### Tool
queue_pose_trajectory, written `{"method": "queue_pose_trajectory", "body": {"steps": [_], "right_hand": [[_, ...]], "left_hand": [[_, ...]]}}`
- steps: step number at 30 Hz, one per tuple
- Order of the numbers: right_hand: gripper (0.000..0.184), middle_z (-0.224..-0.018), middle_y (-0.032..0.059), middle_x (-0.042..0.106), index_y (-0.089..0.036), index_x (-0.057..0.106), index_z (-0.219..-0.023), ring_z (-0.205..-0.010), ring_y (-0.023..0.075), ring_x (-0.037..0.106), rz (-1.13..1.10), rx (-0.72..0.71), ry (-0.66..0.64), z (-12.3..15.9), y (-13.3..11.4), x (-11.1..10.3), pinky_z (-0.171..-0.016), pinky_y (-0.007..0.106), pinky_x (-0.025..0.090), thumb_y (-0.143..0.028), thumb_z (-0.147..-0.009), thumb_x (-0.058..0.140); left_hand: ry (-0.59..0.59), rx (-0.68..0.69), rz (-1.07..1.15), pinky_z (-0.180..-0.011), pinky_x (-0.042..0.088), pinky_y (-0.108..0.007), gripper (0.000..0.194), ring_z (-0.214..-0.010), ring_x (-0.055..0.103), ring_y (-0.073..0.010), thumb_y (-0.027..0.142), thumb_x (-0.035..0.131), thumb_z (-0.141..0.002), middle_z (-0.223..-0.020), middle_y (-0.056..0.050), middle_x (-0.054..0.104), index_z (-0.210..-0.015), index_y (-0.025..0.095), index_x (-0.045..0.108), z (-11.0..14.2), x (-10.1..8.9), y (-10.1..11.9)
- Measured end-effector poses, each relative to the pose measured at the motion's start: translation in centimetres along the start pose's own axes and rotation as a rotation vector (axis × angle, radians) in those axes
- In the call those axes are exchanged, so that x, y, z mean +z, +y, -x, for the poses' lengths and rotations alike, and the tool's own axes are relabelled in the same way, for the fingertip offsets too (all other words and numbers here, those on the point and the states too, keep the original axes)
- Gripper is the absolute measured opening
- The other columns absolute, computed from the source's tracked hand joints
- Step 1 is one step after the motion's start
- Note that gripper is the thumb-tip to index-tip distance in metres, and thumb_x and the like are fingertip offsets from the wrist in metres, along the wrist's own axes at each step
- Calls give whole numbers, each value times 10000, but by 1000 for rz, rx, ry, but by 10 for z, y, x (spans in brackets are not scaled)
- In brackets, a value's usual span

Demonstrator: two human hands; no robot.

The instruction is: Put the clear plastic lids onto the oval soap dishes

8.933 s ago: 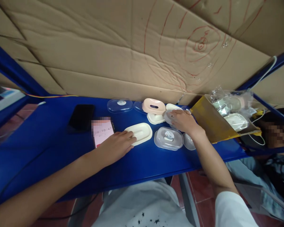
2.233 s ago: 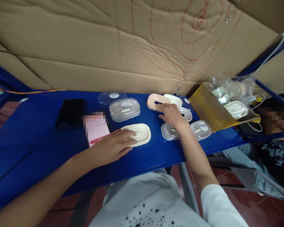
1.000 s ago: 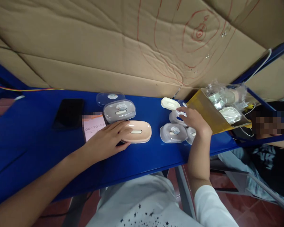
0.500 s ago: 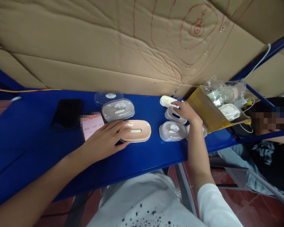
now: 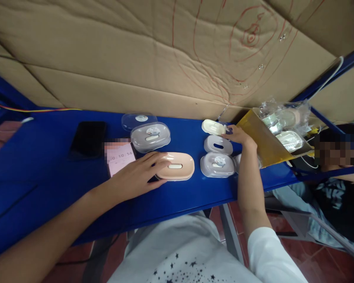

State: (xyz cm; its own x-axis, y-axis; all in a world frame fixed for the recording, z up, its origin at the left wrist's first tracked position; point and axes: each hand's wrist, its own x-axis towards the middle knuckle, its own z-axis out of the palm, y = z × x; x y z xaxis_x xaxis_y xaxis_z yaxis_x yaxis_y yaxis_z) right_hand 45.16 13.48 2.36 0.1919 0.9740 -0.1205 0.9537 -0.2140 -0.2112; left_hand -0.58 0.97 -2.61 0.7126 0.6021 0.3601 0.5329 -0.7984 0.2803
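My left hand grips the left end of a peach oval dish, thumb in front and fingers over its rim. A white bar sits in the middle of that dish. My right hand is at the right end of a cream oval tray, fingertips pinched around a small pale bit too small to name. Just below lies a pale grey oval part with a dark slot. In front of it sits a clear-covered grey dish with a round label.
A clear-covered dish and a clear lid lie at the back left. A phone showing a timer and a dark phone lie further left. A cardboard box holds bagged pieces. Another person sits at right.
My right hand has shifted from over the cream tray to its right end, uncovering more of it. My left hand stays on the peach dish. The view has shifted slightly.
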Motion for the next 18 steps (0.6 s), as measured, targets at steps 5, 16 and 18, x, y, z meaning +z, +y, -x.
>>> {"method": "queue_pose_trajectory", "body": {"steps": [5,16,18], "right_hand": [[820,-1531,184,566,-212,576,-1498,-1376,342,605,-39,-54,-1,2,-14,2,-1178,474,481,-616,-835,840],[510,-1477,103,657,-259,619,-1335,-1330,300,656,-366,-875,-64,105,-91,-17,-1130,468,539,-498,-922,799],[496,-1529,129,610,-252,607,-1353,-1424,302,598,-342,-970,-126,118,-108,-6,-1189,477,502,-441,-937,800]], "left_hand": [[-21,-39,56,-1191,535,-505,483,-1423,600,-334,348,635,-1037,-1514,-129,632,-1504,250,563,1,1,0],[-38,-278,261,-1254,481,-525,954,-1550,505,-374,480,760,-972,-1742,-122,415,-1734,334,204,3,5,-2],[-15,-295,296,-1238,497,-540,979,-1530,529,-380,502,766,-961,-1742,-132,411,-1733,336,188,2,5,-3]]}}
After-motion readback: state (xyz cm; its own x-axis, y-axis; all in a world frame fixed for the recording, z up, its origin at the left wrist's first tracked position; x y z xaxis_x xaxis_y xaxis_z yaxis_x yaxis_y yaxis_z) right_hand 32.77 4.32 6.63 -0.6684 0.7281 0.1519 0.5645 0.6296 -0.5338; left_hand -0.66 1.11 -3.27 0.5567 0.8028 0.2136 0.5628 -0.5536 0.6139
